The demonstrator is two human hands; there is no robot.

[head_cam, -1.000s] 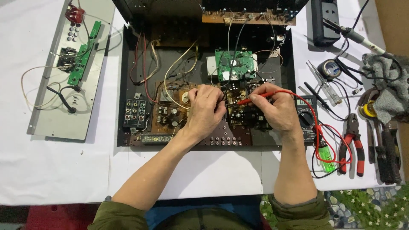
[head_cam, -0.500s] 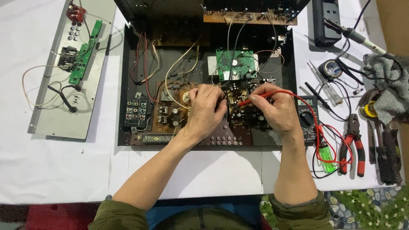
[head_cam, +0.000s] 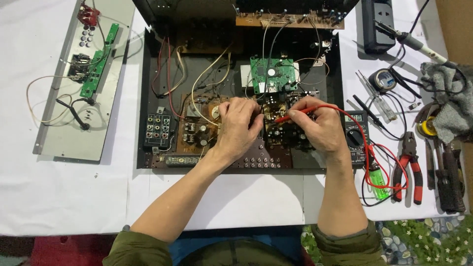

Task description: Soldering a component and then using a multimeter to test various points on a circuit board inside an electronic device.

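Two hands work inside the open chassis (head_cam: 148, 98) on the desk (head_cam: 74, 197). Right hand (head_cam: 320, 129) fingers pinch the red probe (head_cam: 300, 112); left hand (head_cam: 239, 129) fingers curl on the brown circuit board (head_cam: 197, 135). Keep the tip steady.

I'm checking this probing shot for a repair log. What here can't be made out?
Head view only:
- Red probe tip: too small, lost among board parts; its contact point is unclear.
- Left hand: its curled fingers hide whatever they hold or touch.
- Meter: partly covered by the right hand; display too small to read.
- Chassis back: cut off by the top edge.
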